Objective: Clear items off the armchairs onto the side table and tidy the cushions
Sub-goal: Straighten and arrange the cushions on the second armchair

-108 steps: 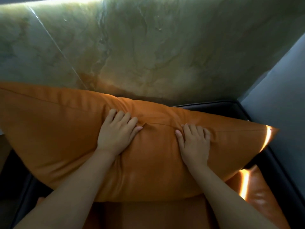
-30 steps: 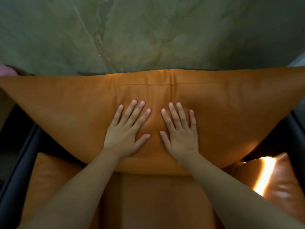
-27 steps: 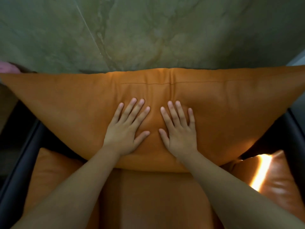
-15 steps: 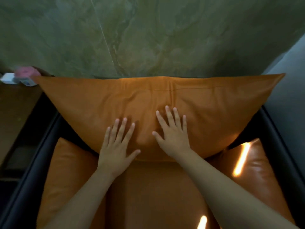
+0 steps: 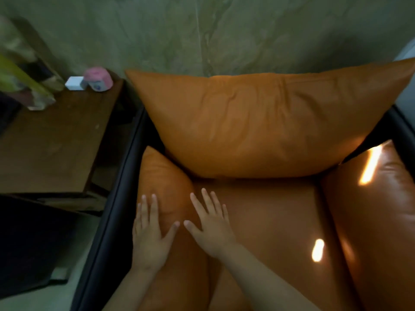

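Observation:
A big orange back cushion (image 5: 258, 122) stands against the rear of the black-framed armchair (image 5: 114, 218), with no hand on it. My left hand (image 5: 150, 234) lies flat with straight fingers on the left arm cushion (image 5: 166, 176). My right hand (image 5: 211, 223) is spread beside it, over the seam between that arm cushion and the seat cushion (image 5: 265, 221). Neither hand holds anything. A matching right arm cushion (image 5: 377, 209) lines the other side.
A dark wooden side table (image 5: 56, 140) stands left of the chair, carrying a pink object (image 5: 98, 78), a small white box (image 5: 74, 83) and a blurred yellow-green item (image 5: 20, 81). A green marbled wall (image 5: 202, 30) is behind. Sunlight patches fall on the seat.
Both hands have come off the back cushion and moved down and left onto the left arm cushion. The view has pulled back, showing the side table.

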The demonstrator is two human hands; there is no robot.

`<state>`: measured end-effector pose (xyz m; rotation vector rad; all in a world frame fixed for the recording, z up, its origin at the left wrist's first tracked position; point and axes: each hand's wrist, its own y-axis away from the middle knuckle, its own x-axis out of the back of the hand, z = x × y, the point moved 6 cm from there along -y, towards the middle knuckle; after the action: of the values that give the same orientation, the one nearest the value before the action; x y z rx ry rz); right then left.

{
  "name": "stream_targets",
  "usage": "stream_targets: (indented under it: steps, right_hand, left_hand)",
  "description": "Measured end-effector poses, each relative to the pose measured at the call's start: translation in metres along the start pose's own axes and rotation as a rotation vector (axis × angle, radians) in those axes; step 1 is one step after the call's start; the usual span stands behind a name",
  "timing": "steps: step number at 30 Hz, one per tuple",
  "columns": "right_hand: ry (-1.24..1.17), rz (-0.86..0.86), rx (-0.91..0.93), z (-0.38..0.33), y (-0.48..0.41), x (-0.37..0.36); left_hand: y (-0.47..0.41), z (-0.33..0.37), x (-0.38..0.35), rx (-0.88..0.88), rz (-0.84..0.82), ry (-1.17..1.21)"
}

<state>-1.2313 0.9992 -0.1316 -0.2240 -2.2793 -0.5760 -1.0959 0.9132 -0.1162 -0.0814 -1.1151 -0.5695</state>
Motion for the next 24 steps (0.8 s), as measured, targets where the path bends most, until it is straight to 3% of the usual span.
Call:
stream_targets:
  steps: [6,12,16,24]
  right_hand:
    - [-0.245,-0.057,-0.131,-0.032,0.024,-0.06]
    - [-0.494,0.133,-0.226,-0.036,0.035,-0.078]
    - [-0.601,0.16,-0.435,-0.021,0.052,-0.097]
    - [-0.806,0.255,-0.585,-0.038,0.062,-0.121]
  left_hand:
    - [0.057,-0.04,-0.013,0.111,-0.031,0.193]
    - [0.082,-0.059,-0.019,0.347,0.043,0.399]
    - [0.1,-0.077,-0.03,0.576,-0.031,0.49]
    - [0.085,-0.09,-0.014,0.487,-0.066,0.447]
